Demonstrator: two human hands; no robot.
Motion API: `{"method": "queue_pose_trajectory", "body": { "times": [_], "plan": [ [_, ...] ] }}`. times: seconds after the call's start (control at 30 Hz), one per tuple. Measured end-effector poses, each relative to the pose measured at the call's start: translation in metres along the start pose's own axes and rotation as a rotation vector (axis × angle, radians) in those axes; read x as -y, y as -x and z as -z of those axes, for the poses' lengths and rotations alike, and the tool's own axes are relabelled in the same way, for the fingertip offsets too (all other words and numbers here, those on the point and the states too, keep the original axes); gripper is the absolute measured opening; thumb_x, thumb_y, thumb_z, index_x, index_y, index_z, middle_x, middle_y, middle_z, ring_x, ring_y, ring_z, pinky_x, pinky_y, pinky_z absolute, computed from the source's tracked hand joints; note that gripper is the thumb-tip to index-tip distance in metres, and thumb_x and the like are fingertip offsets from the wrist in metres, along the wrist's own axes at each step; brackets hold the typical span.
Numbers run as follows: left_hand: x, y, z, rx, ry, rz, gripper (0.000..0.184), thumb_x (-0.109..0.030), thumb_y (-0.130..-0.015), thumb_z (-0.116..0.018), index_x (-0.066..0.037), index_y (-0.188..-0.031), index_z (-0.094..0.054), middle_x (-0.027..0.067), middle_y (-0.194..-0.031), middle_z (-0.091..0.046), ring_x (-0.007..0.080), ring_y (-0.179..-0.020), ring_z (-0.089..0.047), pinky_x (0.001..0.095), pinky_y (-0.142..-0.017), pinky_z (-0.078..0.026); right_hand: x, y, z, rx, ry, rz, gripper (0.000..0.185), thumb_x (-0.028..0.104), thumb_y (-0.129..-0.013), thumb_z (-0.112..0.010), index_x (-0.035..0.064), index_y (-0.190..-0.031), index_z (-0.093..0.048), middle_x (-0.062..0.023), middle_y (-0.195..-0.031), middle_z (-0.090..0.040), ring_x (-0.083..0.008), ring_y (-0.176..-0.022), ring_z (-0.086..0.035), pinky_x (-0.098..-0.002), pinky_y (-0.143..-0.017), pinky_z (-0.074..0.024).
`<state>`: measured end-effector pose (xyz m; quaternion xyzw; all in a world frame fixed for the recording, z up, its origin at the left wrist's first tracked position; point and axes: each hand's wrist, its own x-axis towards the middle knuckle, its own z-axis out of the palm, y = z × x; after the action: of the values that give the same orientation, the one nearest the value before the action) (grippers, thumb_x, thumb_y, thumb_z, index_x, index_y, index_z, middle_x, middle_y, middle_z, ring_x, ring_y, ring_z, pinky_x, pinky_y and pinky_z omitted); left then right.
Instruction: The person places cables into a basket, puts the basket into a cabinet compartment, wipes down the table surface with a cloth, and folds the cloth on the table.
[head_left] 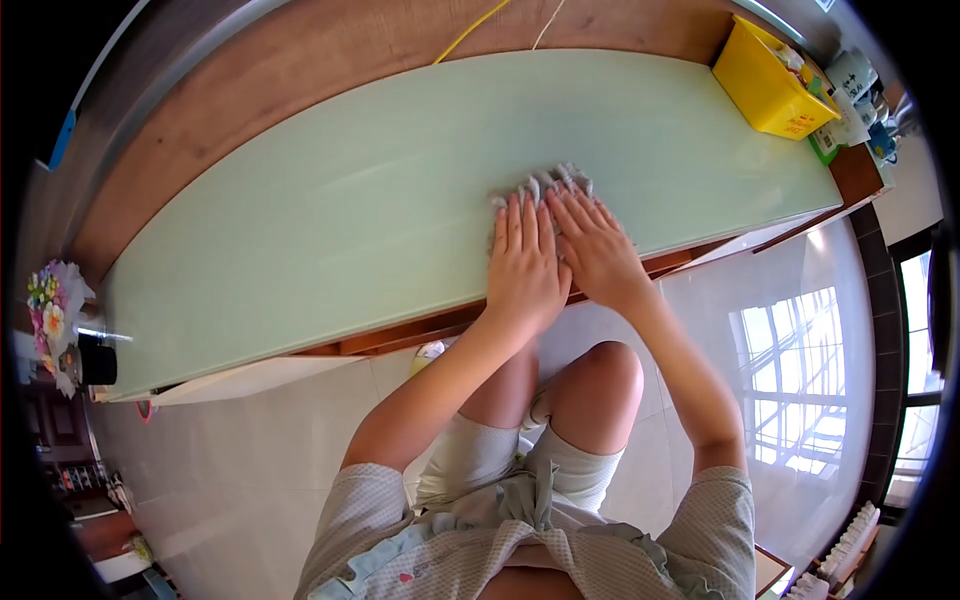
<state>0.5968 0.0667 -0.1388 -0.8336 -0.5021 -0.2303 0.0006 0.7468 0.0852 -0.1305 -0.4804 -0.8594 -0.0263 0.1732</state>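
Both of my hands lie palm down, side by side, on a grey cloth (567, 181) near the front edge of the pale green glass tabletop (330, 210). My left hand (525, 262) presses on the cloth's left part, its fingers pointing away from me. Close against it, my right hand (598, 250) rests on the right part with fingers stretched forward. Crumpled folds of the cloth stick out beyond the fingertips; the rest is hidden under the hands.
A yellow bin (765, 85) with small items stands at the back right, beside a mug (850, 72). Flowers (52, 310) and a black object (98, 365) are at the far left. Drawers (400, 332) run below the front edge.
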Motion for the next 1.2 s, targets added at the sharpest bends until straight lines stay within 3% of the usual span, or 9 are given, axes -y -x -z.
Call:
{"method": "queue_pose_trajectory", "body": {
  "times": [0.23, 0.53, 0.73, 0.97, 1.2],
  "plan": [
    [-0.003, 0.013, 0.005, 0.014, -0.011, -0.012, 0.061, -0.016, -0.084, -0.047, 0.011, -0.135, -0.03, 0.0272, -0.141, -0.031, 0.0398, -0.135, -0.025, 0.0477, -0.112, -0.016, 0.007, 0.007, 0.0, -0.007, -0.016, -0.002, 0.053, 0.024, -0.091, -0.042, 0.0004, -0.138, -0.035, -0.0173, -0.142, -0.036, -0.0311, -0.135, -0.03, -0.0433, -0.111, -0.0234],
    [0.066, 0.071, 0.064, 0.109, 0.011, 0.108, 0.061, -0.019, -0.088, -0.043, 0.014, -0.136, -0.026, 0.03, -0.143, -0.025, 0.0423, -0.135, -0.021, 0.0479, -0.112, -0.015, 0.088, -0.041, -0.029, 0.001, -0.225, 0.208, 0.052, 0.019, -0.089, -0.046, 0.0008, -0.137, -0.036, -0.015, -0.144, -0.035, -0.0298, -0.135, -0.029, -0.0425, -0.112, -0.0208],
    [0.08, 0.012, 0.033, 0.13, -0.068, -0.046, 0.062, -0.019, -0.09, -0.042, 0.015, -0.137, -0.021, 0.0306, -0.144, -0.022, 0.0424, -0.136, -0.02, 0.0477, -0.113, -0.013, 0.041, -0.063, -0.041, -0.045, -0.077, 0.087, 0.051, 0.023, -0.09, -0.043, 0.0005, -0.135, -0.039, -0.0146, -0.142, -0.038, -0.0282, -0.134, -0.032, -0.0412, -0.111, -0.0231],
    [0.027, -0.071, -0.025, 0.136, -0.052, -0.177, 0.063, -0.023, -0.089, -0.041, 0.016, -0.135, -0.023, 0.0331, -0.142, -0.024, 0.0439, -0.136, -0.019, 0.0493, -0.113, -0.013, -0.058, -0.036, -0.019, -0.043, -0.004, -0.076, 0.052, 0.024, -0.091, -0.041, 0.0039, -0.139, -0.036, -0.0151, -0.144, -0.036, -0.0285, -0.135, -0.03, -0.0409, -0.112, -0.0223],
    [0.029, -0.034, 0.005, 0.254, 0.067, -0.121, 0.067, -0.02, -0.087, -0.045, 0.017, -0.136, -0.018, 0.0331, -0.145, -0.016, 0.0427, -0.138, -0.013, 0.0496, -0.113, -0.01, -0.029, -0.031, -0.01, 0.062, 0.063, 0.071, 0.052, 0.022, -0.09, -0.04, -0.0024, -0.135, -0.037, -0.0169, -0.144, -0.034, -0.0306, -0.136, -0.028, -0.0431, -0.112, -0.0205]
  ]
}}
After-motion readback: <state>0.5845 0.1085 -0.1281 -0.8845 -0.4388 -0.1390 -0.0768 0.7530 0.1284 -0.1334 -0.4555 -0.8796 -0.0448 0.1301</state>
